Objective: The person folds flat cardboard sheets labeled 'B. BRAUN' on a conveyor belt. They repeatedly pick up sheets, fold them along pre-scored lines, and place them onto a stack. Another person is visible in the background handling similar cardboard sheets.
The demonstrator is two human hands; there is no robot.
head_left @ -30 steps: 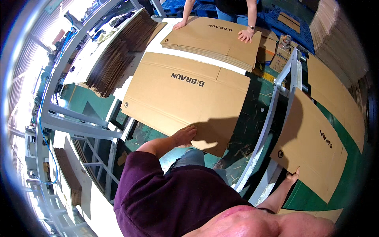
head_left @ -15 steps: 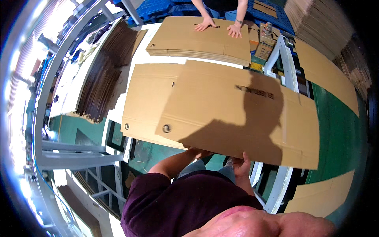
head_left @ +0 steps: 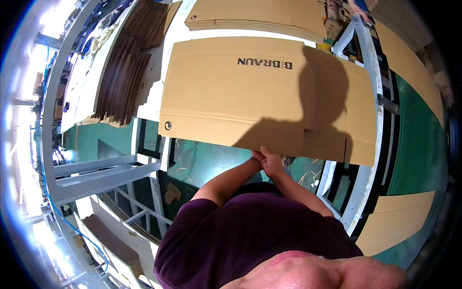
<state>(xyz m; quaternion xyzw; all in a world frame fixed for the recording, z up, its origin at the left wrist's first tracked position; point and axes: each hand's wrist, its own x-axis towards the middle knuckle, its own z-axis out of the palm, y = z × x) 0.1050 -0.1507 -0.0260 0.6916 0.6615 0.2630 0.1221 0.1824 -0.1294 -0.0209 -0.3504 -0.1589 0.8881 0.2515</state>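
Note:
A large flattened cardboard box (head_left: 216, 91), tan with dark print and a round mark at one corner, lies lined up over the table in front of me. My head and shoulder cast a shadow across its right half. Both my hands meet at the middle of its near edge. My right hand (head_left: 271, 161) is closed on that edge, thumb up. Close against it, my left hand (head_left: 258, 156) is closed at the same edge, its fingers partly hidden beneath the board and behind the right hand.
Beyond it lies another stack of flattened boxes (head_left: 255, 14) on the white table (head_left: 153, 98). Many folded boards (head_left: 122, 82) stand packed at the left. Grey metal frames (head_left: 370, 96) flank both sides. A co-worker's blurred arm (head_left: 357, 9) shows at the far right.
The upper flattened box has moved left and away from me, now covering the one below. My hands have come together at its edge. The co-worker's hands have left the far stack.

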